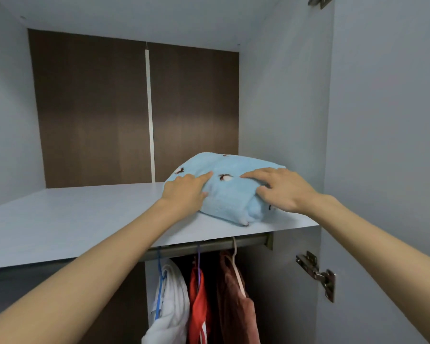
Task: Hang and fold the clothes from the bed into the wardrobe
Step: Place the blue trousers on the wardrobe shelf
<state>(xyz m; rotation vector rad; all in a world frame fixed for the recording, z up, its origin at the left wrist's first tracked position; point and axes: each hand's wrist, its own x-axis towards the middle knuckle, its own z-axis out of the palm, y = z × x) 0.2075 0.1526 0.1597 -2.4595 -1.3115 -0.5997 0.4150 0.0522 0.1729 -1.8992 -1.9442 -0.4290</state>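
Shelf [72, 219] is bare on the left, so there's room for more stacks. Your left hand [184, 192] sits on the folded blue garment [230, 194], index finger straight on top and thumb at the front edge. Other fingers are hidden, so I can't tell if it pinches. Your right hand [281, 187] lies spread flat, likely pressing the fold shut. The bundle sits at the shelf's right end near the side wall [283, 108], above the rail [209, 245].

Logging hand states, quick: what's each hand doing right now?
Left hand: open, pressing on the folded blue garment.
Right hand: open, pressing the same garment.
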